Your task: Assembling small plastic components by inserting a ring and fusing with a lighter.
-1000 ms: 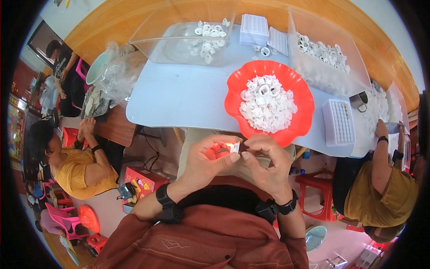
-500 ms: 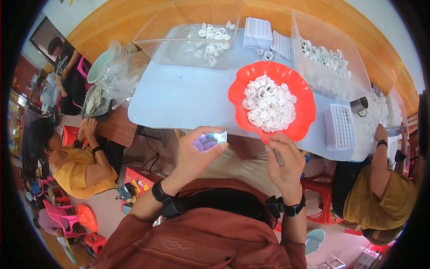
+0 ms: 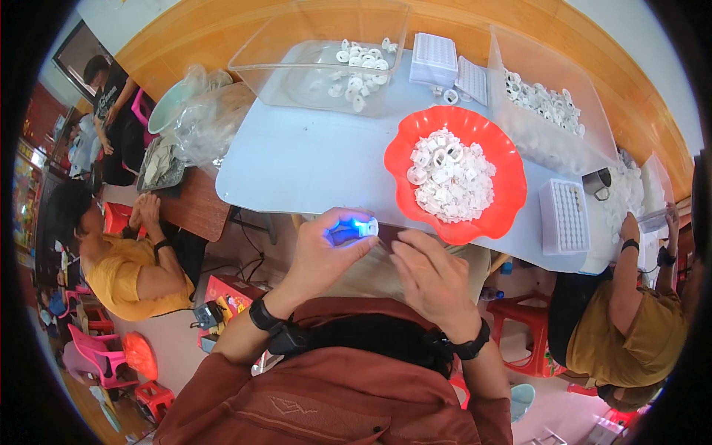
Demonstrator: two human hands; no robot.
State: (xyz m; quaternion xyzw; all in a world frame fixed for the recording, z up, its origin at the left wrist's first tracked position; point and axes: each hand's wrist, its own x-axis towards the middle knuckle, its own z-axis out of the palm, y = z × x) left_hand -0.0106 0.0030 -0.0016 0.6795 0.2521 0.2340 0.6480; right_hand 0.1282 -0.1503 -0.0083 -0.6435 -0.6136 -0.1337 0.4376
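One white piece, lit blue, pinched in the left hand, before the near edge of the table | right hand beside it, blurred (whether it grips anything: cannot tell) | red bowl of white parts | far person's dark shirt: pale print, unreadable

Probably a small workshop: clear bins and red bowl of white parts, co-workers alongside.
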